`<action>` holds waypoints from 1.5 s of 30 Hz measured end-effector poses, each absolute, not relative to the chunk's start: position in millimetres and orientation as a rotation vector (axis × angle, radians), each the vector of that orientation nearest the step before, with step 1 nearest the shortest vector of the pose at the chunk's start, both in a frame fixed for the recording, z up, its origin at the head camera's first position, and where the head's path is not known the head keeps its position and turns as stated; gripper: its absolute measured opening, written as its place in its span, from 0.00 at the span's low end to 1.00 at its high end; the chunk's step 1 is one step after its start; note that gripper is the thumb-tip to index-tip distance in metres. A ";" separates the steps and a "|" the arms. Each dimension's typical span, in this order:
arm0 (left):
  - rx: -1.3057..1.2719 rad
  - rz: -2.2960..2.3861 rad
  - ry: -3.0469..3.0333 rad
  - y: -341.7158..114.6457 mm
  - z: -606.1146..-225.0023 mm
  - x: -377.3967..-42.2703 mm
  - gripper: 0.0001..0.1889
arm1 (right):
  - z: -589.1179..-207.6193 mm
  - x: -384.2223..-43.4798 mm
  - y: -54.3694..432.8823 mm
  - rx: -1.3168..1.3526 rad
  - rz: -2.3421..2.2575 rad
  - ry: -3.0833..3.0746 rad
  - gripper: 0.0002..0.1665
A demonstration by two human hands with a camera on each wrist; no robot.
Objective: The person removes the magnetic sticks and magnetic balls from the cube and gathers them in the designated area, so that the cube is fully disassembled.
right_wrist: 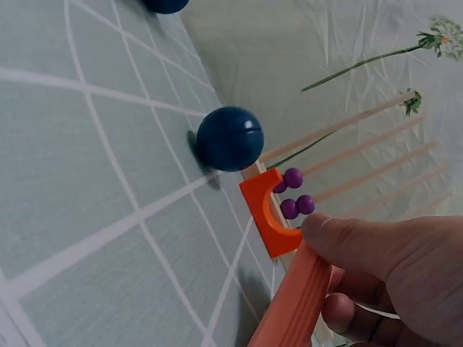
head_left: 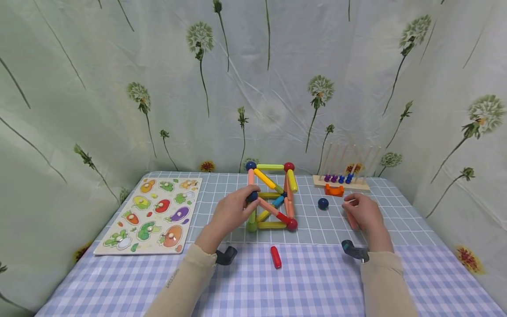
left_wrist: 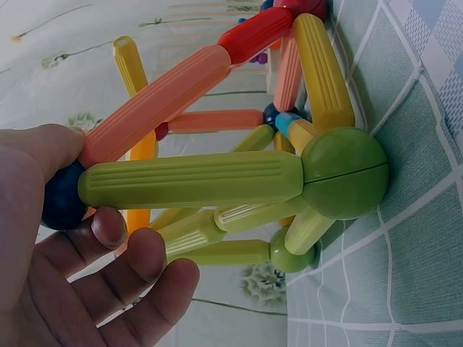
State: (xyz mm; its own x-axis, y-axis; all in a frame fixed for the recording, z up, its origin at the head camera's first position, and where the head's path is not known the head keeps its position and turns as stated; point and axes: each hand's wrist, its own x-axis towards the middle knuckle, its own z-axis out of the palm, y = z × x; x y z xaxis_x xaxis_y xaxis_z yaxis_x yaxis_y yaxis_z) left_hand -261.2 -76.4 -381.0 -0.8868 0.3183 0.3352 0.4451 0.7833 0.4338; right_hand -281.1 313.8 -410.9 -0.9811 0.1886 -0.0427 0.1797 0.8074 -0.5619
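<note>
A frame of coloured rods and balls stands mid-table. My left hand [head_left: 234, 208] pinches the dark blue ball [left_wrist: 64, 195] at its near upper left corner. From that ball a green rod [left_wrist: 192, 179] runs down to a green ball [left_wrist: 346, 173], and a salmon rod [left_wrist: 155, 103] slants to a red rod [left_wrist: 255, 36] and a red ball [head_left: 292, 224]. Over at the right, my right hand [head_left: 363, 211] holds a salmon rod [right_wrist: 293, 300] between thumb and fingers. Near it on the cloth lies a loose dark blue ball [head_left: 323, 203].
A loose red rod [head_left: 276, 257] lies in front of the frame. Behind the right hand are an orange curved block [head_left: 334, 190] and a wooden peg stand [head_left: 341, 184] with purple and blue beads. A vegetable puzzle board [head_left: 148, 215] lies at left.
</note>
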 end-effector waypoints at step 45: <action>-0.602 -0.776 -2.737 -77.6 -381.4 -261.8 0.19 | -392.8 -287.6 260.2 -0.133 1.104 -2.645 0.24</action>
State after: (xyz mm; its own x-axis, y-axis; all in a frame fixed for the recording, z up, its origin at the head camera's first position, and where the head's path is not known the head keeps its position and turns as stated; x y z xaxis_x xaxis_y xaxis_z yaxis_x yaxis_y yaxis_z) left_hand -261.8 -77.6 -381.4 -0.8881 0.3228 0.3273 0.4466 0.7749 0.4473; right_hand -287.6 260.2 -392.8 -0.9588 0.1874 0.2133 -0.0199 0.7051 -0.7089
